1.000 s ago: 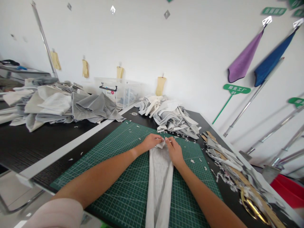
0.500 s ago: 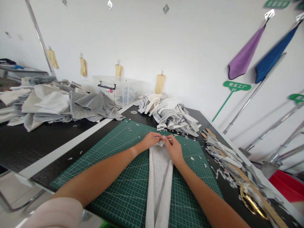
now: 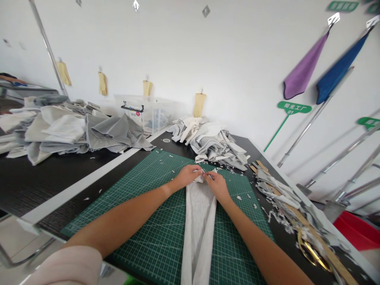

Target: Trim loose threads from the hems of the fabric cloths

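A long light-grey piece of folded fabric (image 3: 199, 225) runs from the near edge up the middle of the green cutting mat (image 3: 142, 206). At its far end the cloth is bunched up, and both hands meet there. My left hand (image 3: 189, 175) is closed, pinching the bunched end from the left. From the right, my right hand (image 3: 218, 186) is closed on the same end, its fingertips against those of the left. Something thin and dark shows at the right fingertips, too small to name. The fingers partly hide the gathered cloth.
Piles of grey and white cloth lie on the left (image 3: 68, 130) and at the back (image 3: 213, 140). A clear plastic box (image 3: 148, 113) stands behind. Gold-handled scissors (image 3: 311, 253) and fabric scraps (image 3: 282, 194) lie along the right edge. Small white scraps dot the mat.
Both hands stay at the far end of the cloth. The right fingers have shifted slightly, and a thin dark thing now shows by them. The view has moved a little.
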`<state>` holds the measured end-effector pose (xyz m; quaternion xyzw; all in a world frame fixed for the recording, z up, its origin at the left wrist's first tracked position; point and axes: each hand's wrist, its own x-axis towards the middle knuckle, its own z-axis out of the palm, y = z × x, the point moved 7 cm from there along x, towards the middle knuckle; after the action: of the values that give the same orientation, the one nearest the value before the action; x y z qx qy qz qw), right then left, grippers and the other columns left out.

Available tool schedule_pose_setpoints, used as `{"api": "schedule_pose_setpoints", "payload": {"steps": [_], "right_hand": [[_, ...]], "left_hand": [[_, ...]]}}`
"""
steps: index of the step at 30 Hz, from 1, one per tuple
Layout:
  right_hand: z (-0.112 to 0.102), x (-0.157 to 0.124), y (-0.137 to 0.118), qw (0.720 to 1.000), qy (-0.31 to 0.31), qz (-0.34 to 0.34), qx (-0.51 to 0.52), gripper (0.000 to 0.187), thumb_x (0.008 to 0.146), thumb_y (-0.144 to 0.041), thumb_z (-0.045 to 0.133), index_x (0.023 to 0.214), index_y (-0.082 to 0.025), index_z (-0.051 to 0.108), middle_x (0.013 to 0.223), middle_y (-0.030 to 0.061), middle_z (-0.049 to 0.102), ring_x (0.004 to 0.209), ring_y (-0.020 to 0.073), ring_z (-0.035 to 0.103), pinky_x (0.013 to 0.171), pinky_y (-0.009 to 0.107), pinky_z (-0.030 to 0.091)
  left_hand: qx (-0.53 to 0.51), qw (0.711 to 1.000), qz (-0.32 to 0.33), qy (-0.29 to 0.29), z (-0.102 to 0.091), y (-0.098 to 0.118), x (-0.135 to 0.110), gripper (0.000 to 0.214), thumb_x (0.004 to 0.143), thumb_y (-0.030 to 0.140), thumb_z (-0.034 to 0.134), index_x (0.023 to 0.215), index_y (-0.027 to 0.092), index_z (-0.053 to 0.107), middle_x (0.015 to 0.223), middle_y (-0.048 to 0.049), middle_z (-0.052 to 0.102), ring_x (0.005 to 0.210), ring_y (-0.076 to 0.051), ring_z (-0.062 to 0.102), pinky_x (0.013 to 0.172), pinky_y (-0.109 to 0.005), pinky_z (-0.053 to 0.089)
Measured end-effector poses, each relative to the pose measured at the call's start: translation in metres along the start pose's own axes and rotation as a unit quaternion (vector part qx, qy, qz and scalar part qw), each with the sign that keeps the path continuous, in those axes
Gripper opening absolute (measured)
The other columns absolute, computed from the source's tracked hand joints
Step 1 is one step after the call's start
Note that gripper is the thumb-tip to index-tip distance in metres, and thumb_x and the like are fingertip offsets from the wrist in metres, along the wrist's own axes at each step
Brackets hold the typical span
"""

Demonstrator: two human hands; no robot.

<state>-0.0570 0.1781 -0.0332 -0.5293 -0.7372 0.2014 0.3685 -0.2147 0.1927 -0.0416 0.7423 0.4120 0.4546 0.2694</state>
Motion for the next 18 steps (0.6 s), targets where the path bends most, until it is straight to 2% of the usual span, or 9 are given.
{"api": "schedule_pose_setpoints", "payload": {"steps": [5,9,13,16,18], "right_hand": [[0.001,0.003,0.001,1.000,-0.016,-0.007,-0.008,0.042,0.089,-0.053,0.049,0.077,-0.021,0.072,0.068,0.0003,0.065,0.065,0.0167,0.055,0.060,0.025,0.032],[-0.010,0.008,0.006,1.000,0.022,0.001,0.017,0.039,0.087,-0.052,0.051,0.079,-0.020,0.072,0.065,-0.0009,0.061,0.063,0.0155,0.052,0.058,0.024,0.031],[-0.032,0.013,0.007,0.996,0.070,0.018,0.043,0.041,0.086,-0.055,0.052,0.077,-0.018,0.069,0.056,-0.0029,0.051,0.058,0.0144,0.045,0.055,0.024,0.028],[-0.057,0.016,-0.004,0.991,0.112,0.006,0.069,0.042,0.084,-0.055,0.053,0.074,-0.017,0.067,0.055,-0.0026,0.050,0.058,0.0141,0.043,0.054,0.024,0.028],[-0.076,0.017,-0.013,0.986,0.139,0.002,0.092,0.043,0.083,-0.056,0.054,0.074,-0.016,0.067,0.053,-0.0027,0.048,0.057,0.0139,0.042,0.054,0.025,0.029]], "left_hand": [[0.024,0.999,0.019,0.008,0.000,0.011,-0.003,0.028,0.093,0.034,0.051,0.103,0.018,0.071,0.102,-0.0032,0.073,0.096,-0.016,0.065,0.089,-0.024,0.046],[0.081,0.997,-0.012,0.012,0.000,0.018,-0.009,0.028,0.093,0.038,0.052,0.111,0.021,0.067,0.104,-0.0031,0.072,0.094,-0.018,0.065,0.088,-0.026,0.047],[0.179,0.983,-0.032,0.027,-0.004,0.034,-0.013,0.025,0.092,0.031,0.052,0.112,0.025,0.065,0.101,-0.0019,0.072,0.092,-0.018,0.065,0.084,-0.026,0.046],[0.260,0.964,-0.032,0.048,-0.009,0.051,-0.012,0.021,0.089,0.026,0.053,0.105,0.024,0.067,0.105,-0.0040,0.070,0.099,-0.019,0.063,0.087,-0.026,0.044],[0.304,0.950,-0.056,0.047,-0.013,0.057,-0.011,0.020,0.089,0.025,0.052,0.100,0.022,0.068,0.104,-0.0059,0.069,0.101,-0.020,0.063,0.088,-0.027,0.044]]}}
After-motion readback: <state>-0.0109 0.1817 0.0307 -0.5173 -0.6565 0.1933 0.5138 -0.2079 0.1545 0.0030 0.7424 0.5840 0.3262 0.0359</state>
